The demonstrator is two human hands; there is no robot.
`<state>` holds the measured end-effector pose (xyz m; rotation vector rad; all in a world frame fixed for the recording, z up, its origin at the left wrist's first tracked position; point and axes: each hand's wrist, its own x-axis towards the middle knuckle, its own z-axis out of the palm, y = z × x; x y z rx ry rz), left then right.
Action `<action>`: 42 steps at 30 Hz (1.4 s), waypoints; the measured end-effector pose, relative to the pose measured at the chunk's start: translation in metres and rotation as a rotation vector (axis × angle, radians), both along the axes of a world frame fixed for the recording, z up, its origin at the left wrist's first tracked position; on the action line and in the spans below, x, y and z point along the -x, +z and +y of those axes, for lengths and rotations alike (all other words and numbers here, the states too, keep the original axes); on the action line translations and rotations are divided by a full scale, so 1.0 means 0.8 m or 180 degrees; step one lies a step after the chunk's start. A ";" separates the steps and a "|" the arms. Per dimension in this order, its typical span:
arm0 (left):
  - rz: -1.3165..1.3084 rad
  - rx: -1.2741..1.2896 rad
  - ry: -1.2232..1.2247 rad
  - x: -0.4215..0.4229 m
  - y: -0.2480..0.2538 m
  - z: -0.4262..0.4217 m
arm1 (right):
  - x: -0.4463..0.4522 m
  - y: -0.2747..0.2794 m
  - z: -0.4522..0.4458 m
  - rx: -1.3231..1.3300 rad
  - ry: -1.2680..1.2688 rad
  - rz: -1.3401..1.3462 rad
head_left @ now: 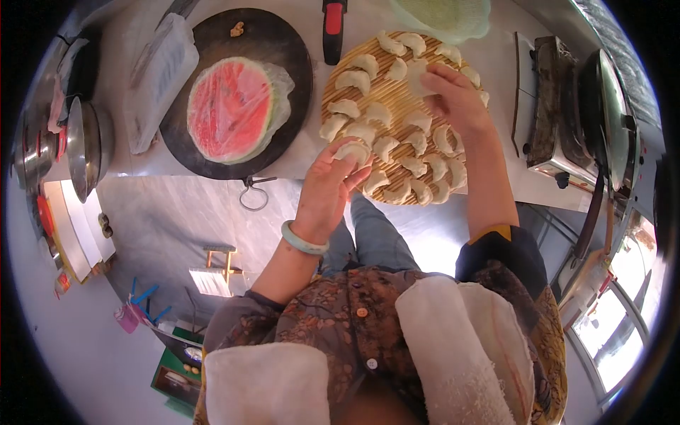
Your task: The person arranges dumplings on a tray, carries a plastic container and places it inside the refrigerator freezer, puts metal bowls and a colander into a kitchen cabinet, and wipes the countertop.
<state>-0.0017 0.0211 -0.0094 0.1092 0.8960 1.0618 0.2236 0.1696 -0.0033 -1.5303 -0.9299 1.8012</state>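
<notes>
A round slatted bamboo tray (pixel 373 93) carries many pale crescent dumplings, one of them a dumpling (pixel 350 80) at its left side. My left hand (pixel 327 188), with a bangle on the wrist, pinches a dumpling (pixel 352 151) at the tray's lower left edge. Over the upper right of the tray, my right hand (pixel 457 95) has its fingers closed at a pale flat dough piece (pixel 419 79), which looks like a wrapper. Whether that piece is fully lifted off the tray is hard to tell.
Left on the counter, a wrapped cut watermelon (pixel 232 110) rests on a dark round board (pixel 294 85). A black-and-red handle (pixel 333 30) lies behind, beside a green mesh cover (pixel 453 15). At right stands a stove (pixel 554 106) with a lidded pan (pixel 610 120); metal bowls (pixel 91 149) are far left.
</notes>
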 end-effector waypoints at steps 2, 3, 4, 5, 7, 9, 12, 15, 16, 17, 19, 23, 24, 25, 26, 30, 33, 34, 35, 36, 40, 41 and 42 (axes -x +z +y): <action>0.0006 -0.0021 0.0009 0.000 0.006 0.001 | -0.023 -0.007 -0.002 -0.0183 -0.0429 0.0460; 0.0011 -0.0011 -0.0021 -0.001 0.007 0.002 | -0.030 -0.008 -0.005 -0.0194 -0.0482 0.0596; 0.0022 0.0005 -0.0054 -0.001 0.008 0.002 | -0.034 -0.007 -0.010 -0.0199 -0.0537 0.0737; 0.0038 0.0029 -0.0084 -0.001 0.009 0.000 | -0.036 -0.009 -0.014 -0.0196 -0.0591 0.0882; 0.0056 0.0071 -0.0127 -0.003 0.007 -0.002 | -0.035 -0.019 -0.019 -0.0305 -0.0180 0.0153; 0.0083 0.0082 -0.0160 -0.004 0.005 -0.004 | -0.026 -0.021 -0.023 -0.0617 0.0226 -0.0691; 0.0133 0.0050 -0.0192 -0.005 0.005 -0.005 | 0.006 -0.019 -0.033 -0.1565 0.0895 -0.2163; 0.0164 0.0038 -0.0215 -0.004 0.007 -0.006 | 0.023 -0.024 -0.035 -0.2484 0.1567 -0.3292; 0.0163 0.0049 -0.0214 -0.004 0.007 -0.006 | 0.027 -0.029 -0.032 -0.2530 0.1703 -0.3415; 0.0163 0.0058 -0.0210 -0.003 0.007 -0.006 | 0.030 -0.035 -0.029 -0.2580 0.1839 -0.3535; 0.0147 0.0034 -0.0205 0.000 0.006 -0.007 | 0.034 -0.045 -0.027 -0.2750 0.1876 -0.3687; 0.0171 0.0053 -0.0205 0.006 0.002 -0.012 | 0.036 -0.039 -0.033 -0.2675 0.1580 -0.3468; 0.0163 0.0057 -0.0188 0.008 0.003 -0.014 | 0.033 -0.032 -0.035 -0.2539 0.1477 -0.3398; 0.0153 0.0060 -0.0173 0.010 0.005 -0.015 | 0.026 -0.020 -0.035 -0.2404 0.1373 -0.3329; 0.0146 0.0058 -0.0155 0.011 0.006 -0.015 | 0.021 -0.013 -0.033 -0.2275 0.1268 -0.3259; 0.0097 0.0034 -0.0175 0.014 0.003 -0.019 | 0.016 -0.007 -0.032 -0.2126 0.1480 -0.3113; 0.0044 0.0050 -0.0167 0.013 0.002 -0.020 | 0.025 -0.011 -0.031 -0.2304 0.1733 -0.3310; 0.0040 0.0046 -0.0173 0.013 0.002 -0.020 | 0.026 -0.019 -0.028 -0.2277 0.1750 -0.3305; 0.0034 0.0049 -0.0178 0.013 0.001 -0.021 | 0.026 -0.027 -0.026 -0.2244 0.1772 -0.3299; 0.0067 0.0050 -0.0193 0.014 0.002 -0.022 | 0.027 -0.032 -0.026 -0.2215 0.1731 -0.3256; 0.0117 0.0064 -0.0203 0.017 0.003 -0.021 | 0.035 -0.035 -0.031 -0.2213 0.1678 -0.3304; 0.0110 0.0076 -0.0198 0.017 0.002 -0.021 | 0.038 -0.033 -0.033 -0.2234 0.1691 -0.3368; 0.0106 0.0076 -0.0195 0.017 0.002 -0.022 | 0.040 -0.031 -0.035 -0.2207 0.1692 -0.3427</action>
